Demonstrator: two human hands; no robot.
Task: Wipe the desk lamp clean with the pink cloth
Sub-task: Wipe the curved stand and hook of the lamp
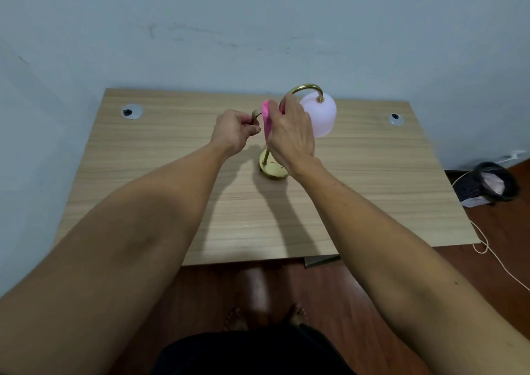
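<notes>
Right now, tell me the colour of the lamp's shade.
Pale, milky pink: the shade hangs from a brass-gold arm, seen clearly in the head view.

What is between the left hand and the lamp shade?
In the head view, the right hand gripping the pink cloth lies between the left hand and the lamp shade.

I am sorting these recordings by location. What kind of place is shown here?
Probably a room in a home or a small office. A wooden desk with cable grommets stands against a plain painted wall, on a dark wood floor. A brass desk lamp stands on the desk.
</notes>
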